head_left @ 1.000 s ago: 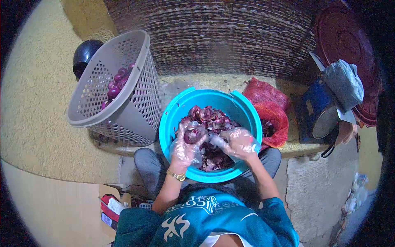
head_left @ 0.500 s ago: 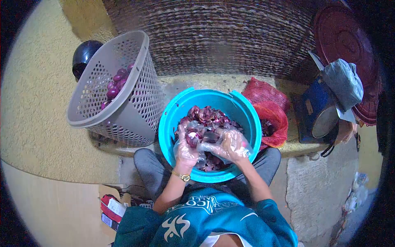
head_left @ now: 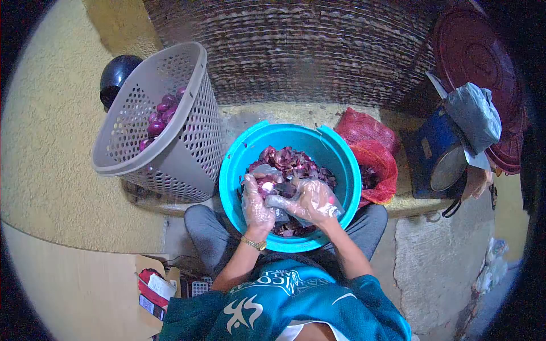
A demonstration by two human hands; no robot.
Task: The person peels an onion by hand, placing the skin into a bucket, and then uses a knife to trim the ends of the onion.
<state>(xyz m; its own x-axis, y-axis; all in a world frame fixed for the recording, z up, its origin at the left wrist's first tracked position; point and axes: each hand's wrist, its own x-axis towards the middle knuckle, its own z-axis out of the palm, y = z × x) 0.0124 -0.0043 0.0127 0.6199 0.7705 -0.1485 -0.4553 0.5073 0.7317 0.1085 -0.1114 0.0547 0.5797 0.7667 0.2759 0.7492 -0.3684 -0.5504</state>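
- I've got tub [head_left: 225, 190] at ledge [head_left: 244, 113]'s front edge, peels [head_left: 298, 162] in it.
- Left hand [head_left: 257, 206] and right hand [head_left: 313, 200] over tub; onion [head_left: 267, 186] in left.
- Basket [head_left: 185, 162] just left of tub, more onions [head_left: 156, 129] inside.
- Mesh bag [head_left: 371, 133] at tub's far-right rim.

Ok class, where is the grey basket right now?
In the head view, the grey basket stands at the upper left, just left of the turquoise tub and beside a black rounded object.

A grey bag [head_left: 475, 116] tops a blue box [head_left: 441, 134] near a maroon lid [head_left: 480, 57].
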